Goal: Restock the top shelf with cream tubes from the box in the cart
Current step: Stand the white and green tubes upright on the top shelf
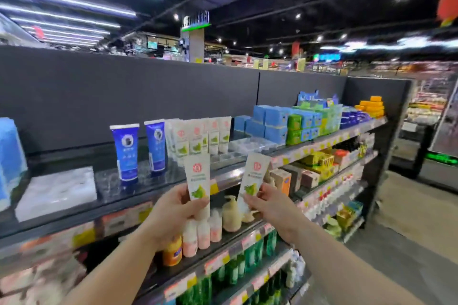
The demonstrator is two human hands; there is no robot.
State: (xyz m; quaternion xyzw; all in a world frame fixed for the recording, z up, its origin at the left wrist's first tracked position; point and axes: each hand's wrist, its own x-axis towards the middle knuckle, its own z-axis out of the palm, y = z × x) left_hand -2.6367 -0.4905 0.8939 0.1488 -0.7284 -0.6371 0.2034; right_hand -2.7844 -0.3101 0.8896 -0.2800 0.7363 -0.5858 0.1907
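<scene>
My left hand (173, 208) grips a white cream tube (197, 176) with a red logo and green leaf print, held upright in front of the top shelf's edge. My right hand (266, 199) pinches a second, matching cream tube (254, 176), tilted slightly right. On the dark top shelf (138, 182) stands a row of several identical white tubes (198, 137), with two blue tubes (127, 151) to their left. Both hands are just below and in front of that row. The box and cart are out of view.
Clear plastic trays (245, 145) lie on the top shelf right of the white tubes, then blue boxes (270, 122) and green boxes (301, 126). A white tray (57, 192) sits at left. Lower shelves hold pump bottles (231, 214) and green bottles. The aisle floor opens at right.
</scene>
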